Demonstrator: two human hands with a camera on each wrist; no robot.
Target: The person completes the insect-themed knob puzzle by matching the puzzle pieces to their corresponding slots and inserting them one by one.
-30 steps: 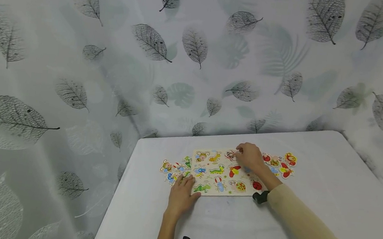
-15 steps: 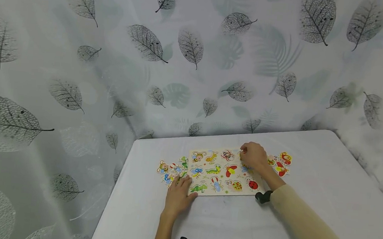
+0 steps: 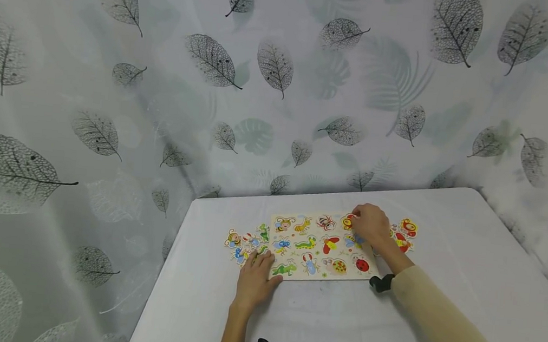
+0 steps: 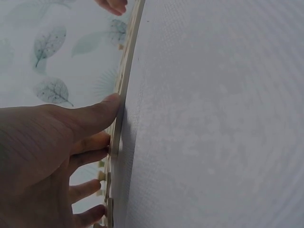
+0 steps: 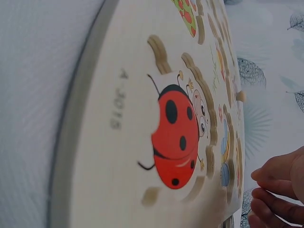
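Observation:
A wooden insect puzzle board (image 3: 322,273) lies on the white table, with printed bugs in cut-out recesses. My left hand (image 3: 255,283) rests at its near left corner, fingers spread; in the left wrist view the thumb (image 4: 102,114) touches the board's edge. My right hand (image 3: 369,223) is over the far right corner, beside a red-and-yellow bug picture (image 3: 348,222). In the right wrist view its fingers (image 5: 270,199) are loosely bent, with nothing visible between them. A printed ladybug (image 5: 175,137) and a small wooden knob (image 5: 241,96) also show there.
Loose bug pieces, including a bee piece (image 3: 234,238), lie left of the board near my left fingers. More pieces, among them a round red-and-yellow one (image 3: 408,227), lie to the right, partly behind my right hand. A leaf-patterned curtain (image 3: 279,111) hangs behind the table.
My right hand has moved right, from the spider picture to the far right corner, uncovering the red-and-yellow bug picture. My left hand has stayed at the board's corner. The head view has shifted slightly.

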